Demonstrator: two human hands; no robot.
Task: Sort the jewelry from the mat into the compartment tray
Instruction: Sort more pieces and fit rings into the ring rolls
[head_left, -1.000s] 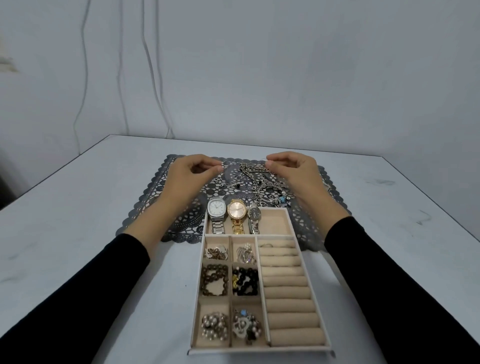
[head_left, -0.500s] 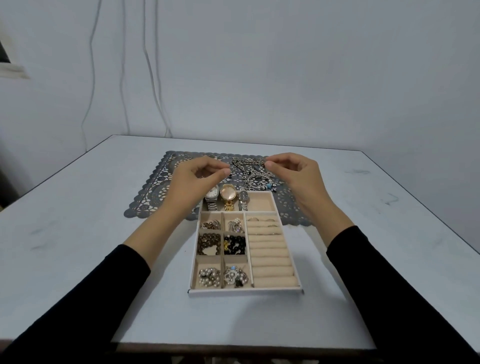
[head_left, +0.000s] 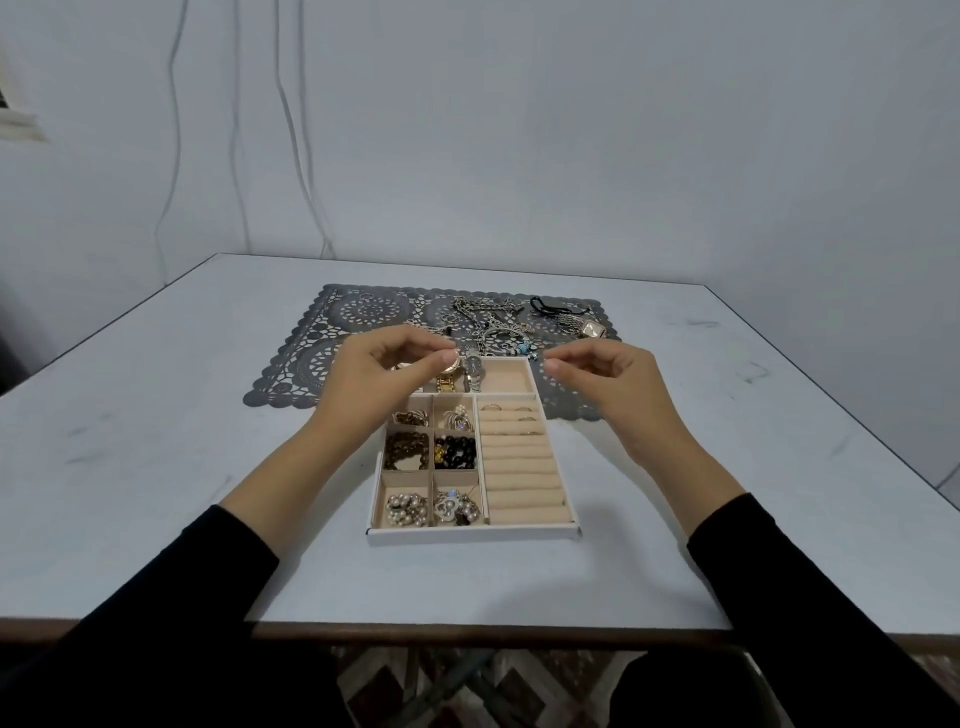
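Observation:
The white compartment tray (head_left: 472, 535) lies on the table, its far end on the grey lace mat (head_left: 363, 312). It holds watches (head_left: 474, 371) in the top slot, bracelets and brooches in the left squares, and rings on the beige rolls (head_left: 519, 467). A tangle of silver chains (head_left: 488, 312), a square-faced watch (head_left: 592, 328) and a small ring (head_left: 366, 296) lie on the mat. My left hand (head_left: 384, 374) and right hand (head_left: 608, 384) hover over the tray's far end, each with thumb and forefinger pinched. What they pinch looks like a fine chain, barely visible.
A black cord (head_left: 545, 304) lies at the mat's back right. The pale table (head_left: 156, 467) ends at a dark front edge near my body. Cables hang down the wall behind.
Both hands have drawn back from the chain pile on the mat to above the tray's far end, still pinched. The camera has pulled back and up, so the tray looks smaller.

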